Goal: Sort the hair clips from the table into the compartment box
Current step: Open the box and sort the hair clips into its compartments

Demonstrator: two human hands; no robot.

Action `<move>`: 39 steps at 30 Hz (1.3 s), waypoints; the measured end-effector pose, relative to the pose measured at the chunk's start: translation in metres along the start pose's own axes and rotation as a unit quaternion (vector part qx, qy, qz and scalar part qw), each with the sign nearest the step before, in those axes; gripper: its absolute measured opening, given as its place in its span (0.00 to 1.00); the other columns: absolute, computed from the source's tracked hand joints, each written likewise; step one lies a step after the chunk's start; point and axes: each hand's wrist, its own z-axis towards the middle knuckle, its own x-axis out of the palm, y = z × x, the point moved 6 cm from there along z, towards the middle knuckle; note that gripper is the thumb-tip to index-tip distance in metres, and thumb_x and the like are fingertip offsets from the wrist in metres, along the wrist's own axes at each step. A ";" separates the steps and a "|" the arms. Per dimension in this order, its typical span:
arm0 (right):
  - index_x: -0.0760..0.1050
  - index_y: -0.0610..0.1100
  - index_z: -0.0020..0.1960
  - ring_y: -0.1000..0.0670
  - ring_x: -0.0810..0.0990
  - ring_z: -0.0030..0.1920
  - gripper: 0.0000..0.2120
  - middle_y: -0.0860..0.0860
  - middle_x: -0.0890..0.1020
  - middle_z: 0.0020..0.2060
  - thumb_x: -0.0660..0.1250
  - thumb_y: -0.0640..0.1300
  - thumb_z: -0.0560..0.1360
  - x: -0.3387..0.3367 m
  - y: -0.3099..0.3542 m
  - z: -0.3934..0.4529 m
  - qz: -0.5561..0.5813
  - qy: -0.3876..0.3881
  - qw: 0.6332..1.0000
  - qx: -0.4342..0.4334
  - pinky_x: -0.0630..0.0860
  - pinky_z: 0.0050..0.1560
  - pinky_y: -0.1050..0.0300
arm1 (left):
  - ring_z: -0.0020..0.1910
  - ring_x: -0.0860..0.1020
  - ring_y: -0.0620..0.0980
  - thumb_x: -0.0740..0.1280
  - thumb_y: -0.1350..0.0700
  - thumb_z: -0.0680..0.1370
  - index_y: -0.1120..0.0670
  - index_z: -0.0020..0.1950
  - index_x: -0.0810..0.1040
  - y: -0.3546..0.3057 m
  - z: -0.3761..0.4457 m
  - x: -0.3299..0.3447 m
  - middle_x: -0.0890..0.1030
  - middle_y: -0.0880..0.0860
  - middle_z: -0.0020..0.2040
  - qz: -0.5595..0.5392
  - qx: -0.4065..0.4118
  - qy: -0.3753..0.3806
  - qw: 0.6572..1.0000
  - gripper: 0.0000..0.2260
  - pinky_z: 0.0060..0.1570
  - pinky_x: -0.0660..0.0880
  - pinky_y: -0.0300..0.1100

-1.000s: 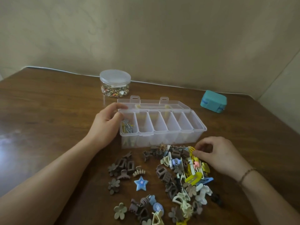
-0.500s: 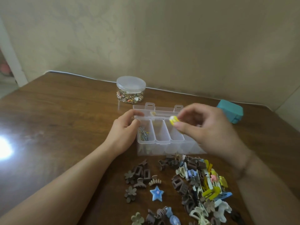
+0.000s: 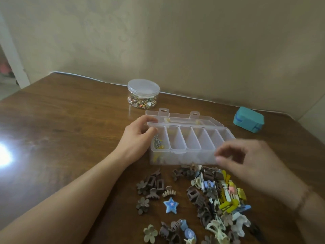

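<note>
Loosely, left hand (image 3: 136, 140) on box rim (image 3: 182, 152)

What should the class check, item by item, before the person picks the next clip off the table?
1. Compartment box lid open: ok.
2. Left hand steadying the box's left end: ok.
3. Right hand free of a clip: cannot tell, blurred.
4. Empty compartments available: ok, only the leftmost holds clips.
5. Clip pile within reach, just below the right hand: ok.
6. Blue star clip lying apart, easy to pick: ok.
</note>
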 end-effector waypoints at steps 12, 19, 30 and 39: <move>0.72 0.62 0.47 0.61 0.76 0.39 0.08 0.61 0.79 0.39 0.68 0.56 0.71 0.032 -0.041 -0.033 -0.148 0.089 0.980 0.098 0.74 0.35 0.64 | 0.51 0.83 0.46 0.65 0.59 0.78 0.47 0.61 0.78 0.002 0.002 -0.003 0.86 0.49 0.49 -0.010 -0.012 -0.017 1.000 0.13 0.50 0.80 0.45; 0.72 0.60 0.47 0.57 0.75 0.28 0.14 0.61 0.82 0.34 0.74 0.47 0.69 0.022 -0.053 -0.032 -0.033 0.048 0.992 0.115 0.75 0.33 0.56 | 0.51 0.83 0.45 0.65 0.58 0.79 0.47 0.61 0.78 0.004 0.003 -0.002 0.85 0.49 0.49 -0.007 -0.009 -0.018 1.000 0.12 0.49 0.79 0.43; 0.76 0.51 0.45 0.55 0.78 0.34 0.07 0.51 0.82 0.38 0.74 0.43 0.70 0.015 0.026 0.052 0.188 -0.056 0.980 0.016 0.74 0.30 0.67 | 0.51 0.83 0.46 0.64 0.59 0.79 0.48 0.62 0.77 0.004 0.003 -0.002 0.85 0.50 0.50 -0.013 -0.005 -0.009 1.000 0.13 0.50 0.81 0.44; 0.78 0.53 0.42 0.59 0.78 0.37 0.03 0.55 0.81 0.36 0.70 0.51 0.73 0.015 0.035 0.063 0.097 -0.093 0.990 -0.047 0.71 0.36 0.67 | 0.50 0.82 0.44 0.64 0.59 0.79 0.48 0.63 0.77 0.002 0.003 -0.003 0.85 0.50 0.50 -0.004 -0.002 -0.006 1.000 0.14 0.45 0.79 0.36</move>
